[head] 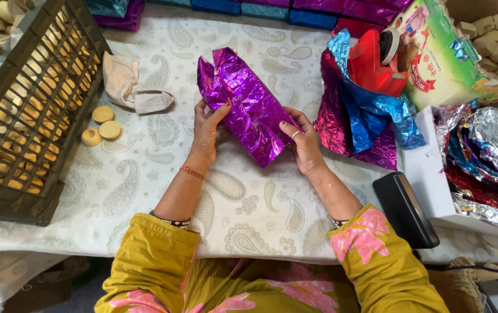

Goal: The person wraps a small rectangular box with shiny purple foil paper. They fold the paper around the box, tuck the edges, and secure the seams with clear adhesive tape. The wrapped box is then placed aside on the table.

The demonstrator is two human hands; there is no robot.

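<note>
You have the purple foil-wrapped roll point(248, 110) lying at a slant on the paisley tablecloth point(145, 174), near the middle of the table, and both hands are closed on its near end: your left hand point(207, 132) grips the left edge with thumb laid over the foil, and your right hand point(300, 142), ring on one finger, pinches the lower right corner. The far end stands open and crumpled, so this looks like the folding-in stage of wrapping, with the near end being tucked shut. The next move, as far as I can judge, calls for a firm crease without tearing the thin foil, and for keeping the contents from sliding out of the open top. What is inside is hidden by the foil. To your left, three loose round tan discs point(101, 124) lie beside a dark plastic crate point(23, 145) full of the same discs, and a beige cloth point(130, 87) sits just beyond them. To your right, a heap of blue and magenta foil sheets point(370, 122) lies close to the roll, with a red tape dispenser point(376, 64) on top; that heap crowds your right elbow room. A black case point(405, 208) rests near your right forearm.
</note>
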